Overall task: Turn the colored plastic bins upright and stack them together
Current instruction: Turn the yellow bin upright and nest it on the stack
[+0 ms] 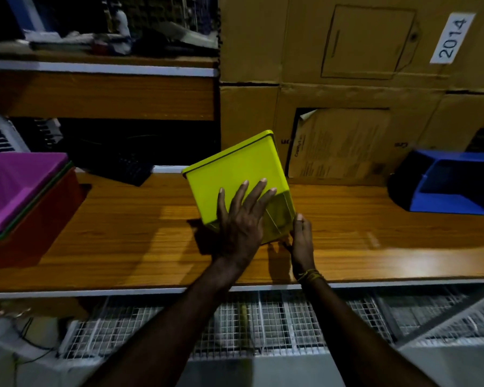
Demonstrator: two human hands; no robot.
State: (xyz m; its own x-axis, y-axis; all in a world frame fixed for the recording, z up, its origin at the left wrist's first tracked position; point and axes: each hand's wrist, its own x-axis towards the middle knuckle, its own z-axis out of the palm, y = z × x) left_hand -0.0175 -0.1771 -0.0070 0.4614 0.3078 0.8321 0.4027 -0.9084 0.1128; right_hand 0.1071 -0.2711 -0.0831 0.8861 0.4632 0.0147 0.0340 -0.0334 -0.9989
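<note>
A yellow-green plastic bin (235, 174) is tilted above the wooden tabletop (123, 233), its flat bottom facing me. My left hand (241, 222) lies spread flat on that bottom. My right hand (302, 241) grips the bin's lower right corner from the side. At the left edge stands a stack of upright bins, with a purple bin (14, 188) on top, a green rim under it and a red bin (39, 227) at the base. A blue bin (447, 185) lies on its side at the far right of the table, its opening toward me.
Stacked cardboard boxes (347, 79) form a wall behind the table's right half. A dark keyboard-like object (126, 169) lies at the back left under a wooden shelf (101, 93). White wire mesh racks (263, 325) sit below the table's front edge.
</note>
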